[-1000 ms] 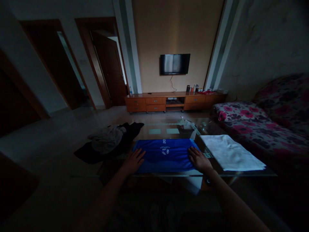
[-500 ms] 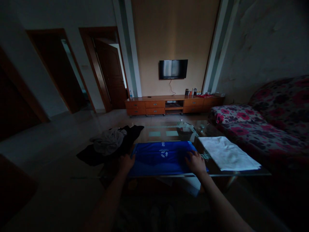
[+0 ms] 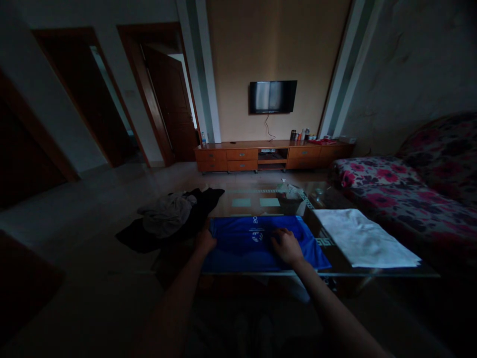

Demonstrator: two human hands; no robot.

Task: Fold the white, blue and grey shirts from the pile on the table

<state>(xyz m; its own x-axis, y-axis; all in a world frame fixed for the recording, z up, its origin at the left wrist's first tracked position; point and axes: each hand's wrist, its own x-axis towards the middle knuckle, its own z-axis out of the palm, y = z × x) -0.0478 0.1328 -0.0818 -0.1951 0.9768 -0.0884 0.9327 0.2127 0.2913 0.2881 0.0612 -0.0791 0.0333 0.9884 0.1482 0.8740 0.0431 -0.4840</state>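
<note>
Head view: a dim living room with a glass tabletop [image 3: 372, 271] in the near centre, a floral sofa [image 3: 402, 199] on the right, and a wooden TV cabinet [image 3: 272, 155] under a wall-mounted television [image 3: 273, 96] at the far wall.

A blue shirt [image 3: 242, 243] lies flat on the near centre of the tabletop, printed side up, already reduced to a compact rectangle. The left hand [image 3: 206, 242] rests at the shirt's left edge; its fingers appear curled on the fabric, though the low light leaves it unclear whether they pinch it. The right hand [image 3: 286, 246] lies on the shirt right of the printed logo, fingers together and pressing down on the cloth.

A white folded cloth [image 3: 363, 237] lies on the right part of the tabletop, just beside the blue shirt and apart from it. A heap of grey and black garments [image 3: 171, 216] sits at the left end, unfolded.

Assessment: one item appears finished, the blue shirt is partly folded and in hand, and the heap is not yet folded.
</note>
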